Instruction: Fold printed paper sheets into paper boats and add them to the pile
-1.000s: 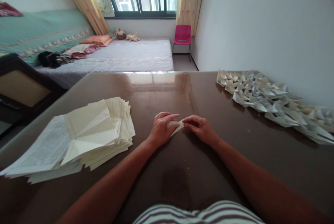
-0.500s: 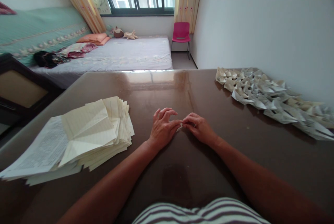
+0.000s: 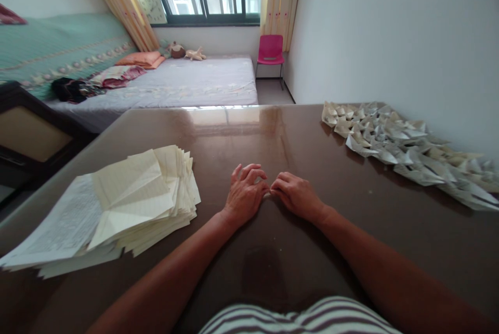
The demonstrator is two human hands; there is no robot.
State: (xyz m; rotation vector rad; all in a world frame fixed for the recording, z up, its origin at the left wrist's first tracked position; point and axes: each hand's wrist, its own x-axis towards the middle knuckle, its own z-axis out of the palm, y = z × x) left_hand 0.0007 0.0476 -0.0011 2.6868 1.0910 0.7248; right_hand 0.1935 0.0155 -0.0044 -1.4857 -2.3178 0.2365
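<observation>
Between my fingertips a small piece of folded paper [image 3: 267,195] shows as a pale sliver, mostly hidden by the hands. My left hand [image 3: 245,192] pinches its left side with thumb and forefinger, the other fingers curled loosely above. From the right, my right hand [image 3: 295,192] grips it with its fingers pressed together. Both hands rest low over the brown tabletop [image 3: 234,136], their fingertips almost meeting. To the left lies a pile of loose paper sheets [image 3: 132,183], the top ones creased. Rows of folded paper boats [image 3: 390,136] stand at the right.
Past the table's far edge is a bed [image 3: 202,79] with pillows [image 3: 142,58] and soft toys. A pink chair [image 3: 270,51] stands by the window wall. A dark wooden chair [image 3: 35,131] is at the left, and a white wall [image 3: 382,32] runs along the right.
My left fingers have curled in more, and my right fingers have closed further over the folded paper, so less of it shows. The pile and the boats are unmoved.
</observation>
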